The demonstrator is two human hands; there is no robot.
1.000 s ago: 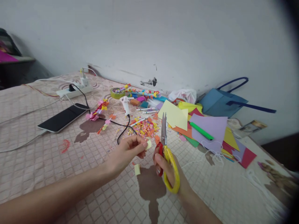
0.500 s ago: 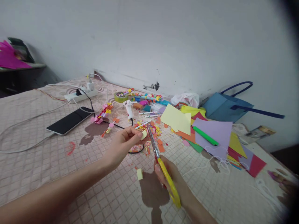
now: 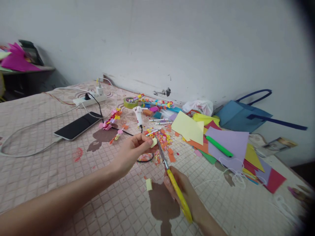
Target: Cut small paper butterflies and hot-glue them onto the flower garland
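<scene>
The left hand (image 3: 133, 150) pinches a pale yellow slip (image 3: 154, 142) between thumb and fingers, on the near side of the glue gun (image 3: 139, 116) and slightly to its right. The right hand (image 3: 181, 186) is closed around the handles of the scissors (image 3: 173, 180), nearer the person than the glue gun and to its right. The blades point toward the slip; their tips are at its right edge. Whether the slip lies between the blades cannot be told.

Positions relative to the glue gun:
- Second slip (image 3: 149, 184): well in front, on the tablecloth (image 3: 118, 203).
- Scraps (image 3: 163, 139): in front, to the right.
- Tape (image 3: 130, 103): just behind, to the left.
- Phone (image 3: 78, 126): left.
- Power strip (image 3: 90, 100): left, farther back.
- Cutter (image 3: 219, 146), green: right, on a lavender sheet (image 3: 237, 141).
- Bag (image 3: 243, 115), blue: far right.
</scene>
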